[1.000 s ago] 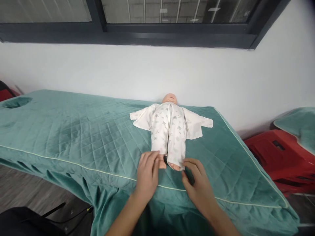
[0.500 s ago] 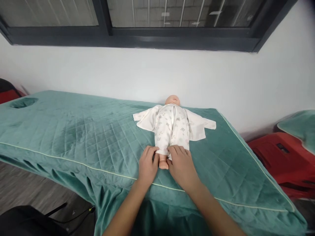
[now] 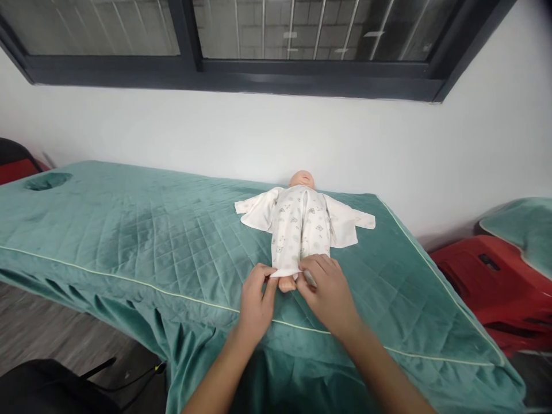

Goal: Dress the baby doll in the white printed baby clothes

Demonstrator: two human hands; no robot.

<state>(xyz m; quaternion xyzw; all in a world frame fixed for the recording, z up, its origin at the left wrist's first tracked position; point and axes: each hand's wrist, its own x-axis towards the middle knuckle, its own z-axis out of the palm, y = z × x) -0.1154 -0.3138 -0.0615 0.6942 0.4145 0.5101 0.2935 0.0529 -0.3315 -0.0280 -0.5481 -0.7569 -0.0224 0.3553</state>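
Near the bed edge [image 3: 172, 291], left fingers [image 3: 260, 272] and right fingers [image 3: 318, 265] pinched on trouser cuff [image 3: 287, 272], wide quilting [image 3: 172, 230] leftward.

both hands [image 3: 255, 299] pinch the white trouser hem [image 3: 285, 272] on a doll [image 3: 302, 179].

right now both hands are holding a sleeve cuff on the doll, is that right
Not a sleeve cuff: the head view shows the left hand and the right hand holding the hem of a trouser leg on the doll.
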